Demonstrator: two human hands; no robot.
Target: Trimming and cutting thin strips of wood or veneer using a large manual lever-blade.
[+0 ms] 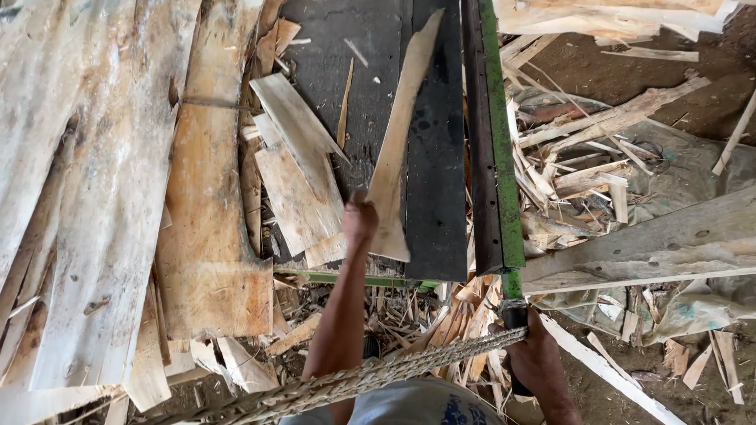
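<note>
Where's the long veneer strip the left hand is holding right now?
In the head view, the veneer strip lies centre frame on the dark table, gripped at its near end by the left hand, just left of the green bar.

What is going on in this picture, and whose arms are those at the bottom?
The camera sits on a person's head and looks down, so the arms are theirs. The left hand holds a thin strip of wood flat on a dark table. The right hand grips the black handle of a long green lever beside the table. More thin wood sheets lie stacked on the left, and broken scraps cover the ground on the right. A twisted rope stretches across in front of the person.
</note>
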